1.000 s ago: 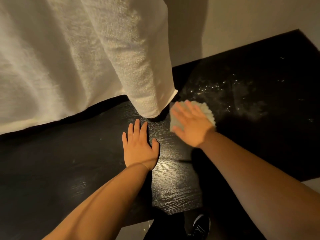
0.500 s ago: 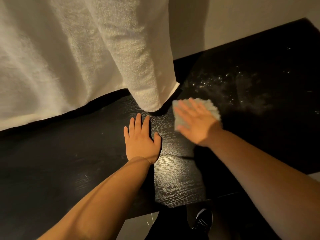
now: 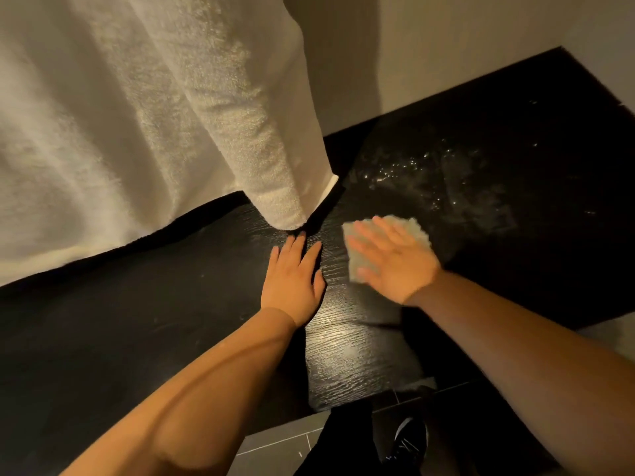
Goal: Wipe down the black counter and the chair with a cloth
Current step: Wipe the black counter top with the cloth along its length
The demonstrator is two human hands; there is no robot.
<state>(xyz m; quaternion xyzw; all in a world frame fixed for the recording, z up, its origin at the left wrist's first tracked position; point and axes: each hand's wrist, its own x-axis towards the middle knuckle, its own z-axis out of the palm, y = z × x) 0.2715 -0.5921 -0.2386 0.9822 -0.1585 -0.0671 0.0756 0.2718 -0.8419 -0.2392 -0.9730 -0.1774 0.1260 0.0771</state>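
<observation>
The black wood-grain counter point(image 3: 120, 338) fills the middle of the head view. My right hand point(image 3: 395, 262) presses flat, fingers straight, on a small pale cloth point(image 3: 417, 230) at the counter's centre; most of the cloth is hidden under the palm. Just left of it my left hand point(image 3: 292, 280) rests flat on the bare counter, fingers straight, holding nothing. Its fingertips almost reach the hanging towel's lower corner. No chair is in view.
A large white towel point(image 3: 137, 115) hangs over the counter's back left, its folded corner just above my left fingers. Wet specks and a smear point(image 3: 439, 176) glisten on the counter's right part. A beige wall point(image 3: 446, 46) stands behind. Tiled floor point(image 3: 275, 444) and a dark shoe point(image 3: 409, 441) lie below.
My right hand with the cloth has slid slightly toward me and left across the counter. My left hand has stayed planted in the same spot.
</observation>
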